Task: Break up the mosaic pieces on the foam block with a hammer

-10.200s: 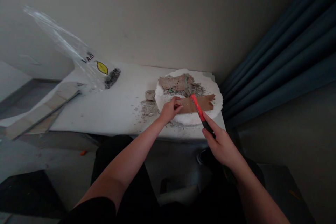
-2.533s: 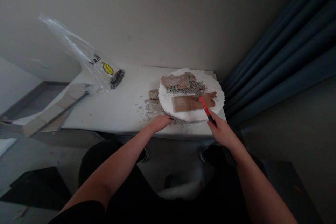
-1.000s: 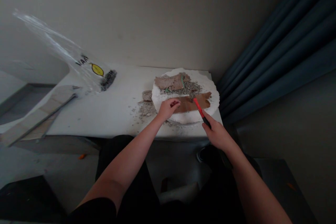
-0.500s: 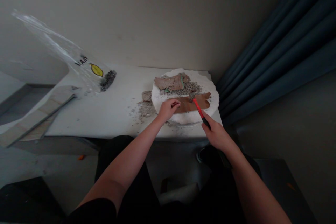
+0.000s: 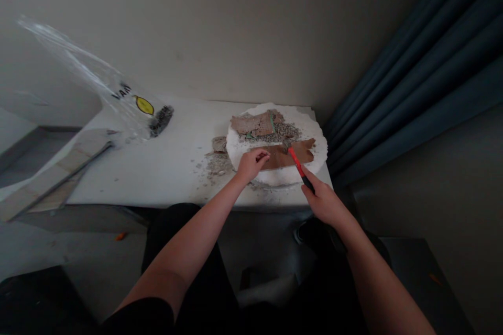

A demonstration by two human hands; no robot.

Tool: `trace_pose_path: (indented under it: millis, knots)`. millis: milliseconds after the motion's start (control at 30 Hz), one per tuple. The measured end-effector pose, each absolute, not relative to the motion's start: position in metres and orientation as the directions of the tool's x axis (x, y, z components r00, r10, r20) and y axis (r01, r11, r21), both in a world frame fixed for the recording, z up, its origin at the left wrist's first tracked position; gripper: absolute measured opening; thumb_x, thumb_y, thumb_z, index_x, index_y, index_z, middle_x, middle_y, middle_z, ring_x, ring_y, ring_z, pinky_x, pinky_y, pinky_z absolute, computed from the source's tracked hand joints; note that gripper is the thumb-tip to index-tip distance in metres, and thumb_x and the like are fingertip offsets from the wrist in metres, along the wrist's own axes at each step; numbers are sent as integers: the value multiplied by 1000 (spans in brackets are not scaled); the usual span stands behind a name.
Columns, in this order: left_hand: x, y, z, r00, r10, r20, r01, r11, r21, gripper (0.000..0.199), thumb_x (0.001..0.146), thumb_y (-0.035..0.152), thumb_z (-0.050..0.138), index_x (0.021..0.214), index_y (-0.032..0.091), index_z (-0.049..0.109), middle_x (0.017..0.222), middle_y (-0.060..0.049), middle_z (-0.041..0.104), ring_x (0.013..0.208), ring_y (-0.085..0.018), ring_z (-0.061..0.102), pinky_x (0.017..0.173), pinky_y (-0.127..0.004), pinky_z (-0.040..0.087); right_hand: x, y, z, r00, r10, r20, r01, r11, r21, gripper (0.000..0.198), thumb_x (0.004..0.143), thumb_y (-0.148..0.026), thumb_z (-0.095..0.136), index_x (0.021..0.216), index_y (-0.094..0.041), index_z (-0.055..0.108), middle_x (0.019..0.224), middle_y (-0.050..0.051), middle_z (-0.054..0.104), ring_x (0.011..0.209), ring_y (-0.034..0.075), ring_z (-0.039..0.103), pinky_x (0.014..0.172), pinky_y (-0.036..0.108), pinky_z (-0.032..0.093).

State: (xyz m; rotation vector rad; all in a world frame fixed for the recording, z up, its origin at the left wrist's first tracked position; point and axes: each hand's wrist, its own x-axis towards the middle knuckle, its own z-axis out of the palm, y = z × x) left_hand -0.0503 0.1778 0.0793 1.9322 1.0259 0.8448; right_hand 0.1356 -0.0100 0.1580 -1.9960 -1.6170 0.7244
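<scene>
The smooth, matte wall meets a dark blue curtain hanging in deep folds. Below stands a flat white table. The clear, creased plastic bag bears a yellow oval and dark lettering, not reliably legible. A rough-edged white slab sits at the table's right end. On it lies a flat brown strip, its right end jagged; behind it is a cracked, textured tan sheet with grey granules. The right hand is wrapped round the black grip of a red-shafted hammer, its head over the strip. The left hand has thumb and fingertips pressed together at the strip's left end; what they pinch cannot be told.
</scene>
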Motion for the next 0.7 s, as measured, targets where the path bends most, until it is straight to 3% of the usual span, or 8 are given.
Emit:
trace_pose_path:
  millis: [300,533,700]
  knots:
    - [-51,176,82,471,860,195,402,-406,820,16,86,31,62,94,20,70,85,-2,74,75,-14,66,77,-29,52,136,-9,158,169,980,-104,721,-195,-665,64,95,-28,47,157,-24,34,131,12,66,121,32,61,102,46,46]
    - [-50,176,83,465,856,226,427,-441,790,34,85,28,64,117,20,56,90,-2,73,77,-14,65,78,-29,50,125,-22,178,183,981,-61,638,-166,-752,64,97,-35,45,158,-23,31,110,10,73,102,29,69,89,44,53]
    - [-49,176,85,453,859,238,414,-439,797,38,83,27,66,117,20,50,89,-1,72,74,-13,64,73,-28,48,113,-27,192,117,993,-35,579,-97,-810,62,97,-31,46,157,-23,34,110,9,73,100,26,68,89,41,54]
